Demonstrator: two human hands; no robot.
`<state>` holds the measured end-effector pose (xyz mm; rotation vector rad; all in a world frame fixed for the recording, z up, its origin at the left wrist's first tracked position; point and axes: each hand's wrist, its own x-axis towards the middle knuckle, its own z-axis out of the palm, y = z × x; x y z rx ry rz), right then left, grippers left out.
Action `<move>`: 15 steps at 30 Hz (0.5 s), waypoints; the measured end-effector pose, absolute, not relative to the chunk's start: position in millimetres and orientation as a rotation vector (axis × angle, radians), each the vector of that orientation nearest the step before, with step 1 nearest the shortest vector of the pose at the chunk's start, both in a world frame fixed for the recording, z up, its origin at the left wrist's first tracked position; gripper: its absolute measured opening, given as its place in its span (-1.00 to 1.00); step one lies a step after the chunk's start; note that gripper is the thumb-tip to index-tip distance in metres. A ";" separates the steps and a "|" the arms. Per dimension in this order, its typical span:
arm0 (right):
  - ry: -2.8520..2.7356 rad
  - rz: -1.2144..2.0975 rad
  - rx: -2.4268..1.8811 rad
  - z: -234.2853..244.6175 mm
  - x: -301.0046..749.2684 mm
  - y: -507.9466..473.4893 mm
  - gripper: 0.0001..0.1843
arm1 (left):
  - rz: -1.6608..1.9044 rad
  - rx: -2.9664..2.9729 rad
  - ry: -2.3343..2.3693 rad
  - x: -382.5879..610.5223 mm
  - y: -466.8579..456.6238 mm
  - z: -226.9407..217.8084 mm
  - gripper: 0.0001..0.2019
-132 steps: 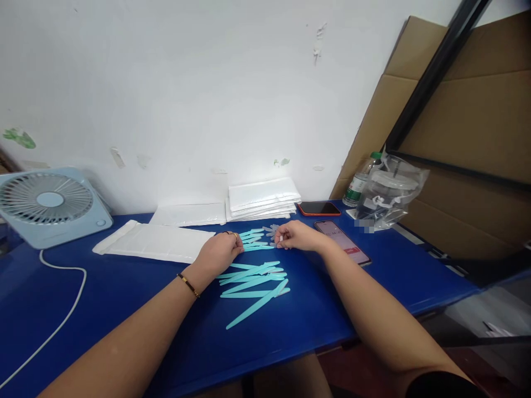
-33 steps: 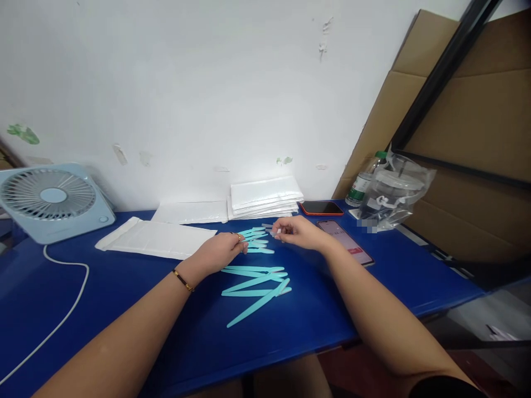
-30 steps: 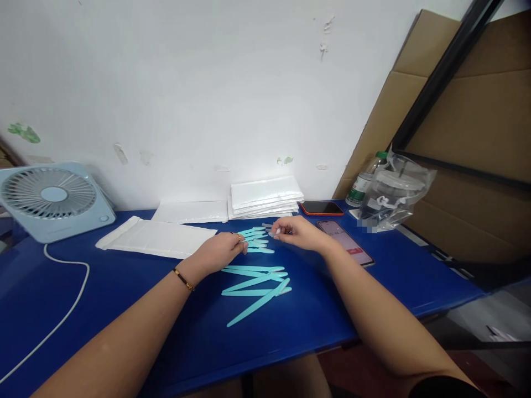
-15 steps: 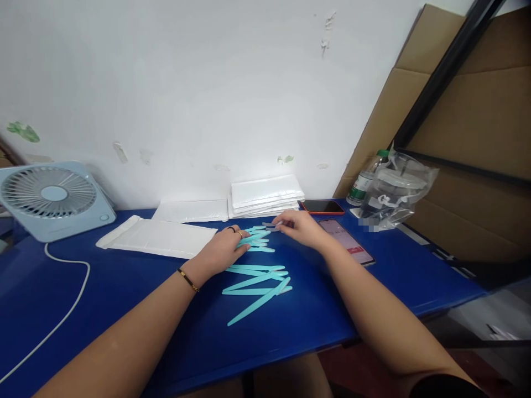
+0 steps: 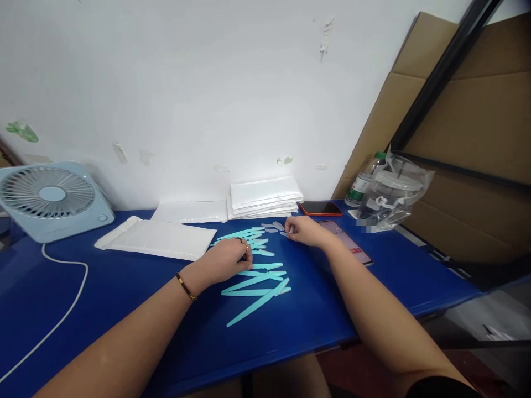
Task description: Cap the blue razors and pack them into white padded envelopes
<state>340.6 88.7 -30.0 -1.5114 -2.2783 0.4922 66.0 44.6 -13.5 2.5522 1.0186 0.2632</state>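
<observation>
Turquoise eyebrow razors lie in two loose groups on the blue table: a far bunch (image 5: 257, 241) and a nearer zigzag group (image 5: 253, 301). My left hand (image 5: 224, 260) is between them, thumb and fingers pinched at the handle end of an eyebrow razor (image 5: 267, 266); the fingertips partly hide the grip. Beyond the far bunch lie several small clear plastic caps (image 5: 271, 227). My right hand (image 5: 305, 230) is closed beside them, its fingertips pinching one clear plastic cap (image 5: 284, 234).
White padded envelopes lie at the left (image 5: 157, 237) and in a stack (image 5: 265, 196) against the wall. Two phones (image 5: 321, 208) (image 5: 346, 243), a bottle (image 5: 360, 185) and a bagged cup (image 5: 392, 193) stand or lie at right. A fan (image 5: 53, 196) with a white cable is at far left.
My left hand has shifted toward me from the far razors, its fingers now pinched. My right hand has moved slightly right, uncovering several clear caps on the table.
</observation>
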 end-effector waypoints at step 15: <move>-1.678 1.110 -1.026 -3.8 312.0 70.3 -0.75 | 0.602 2.195 1.228 62.7 51.9 -14.3 -0.81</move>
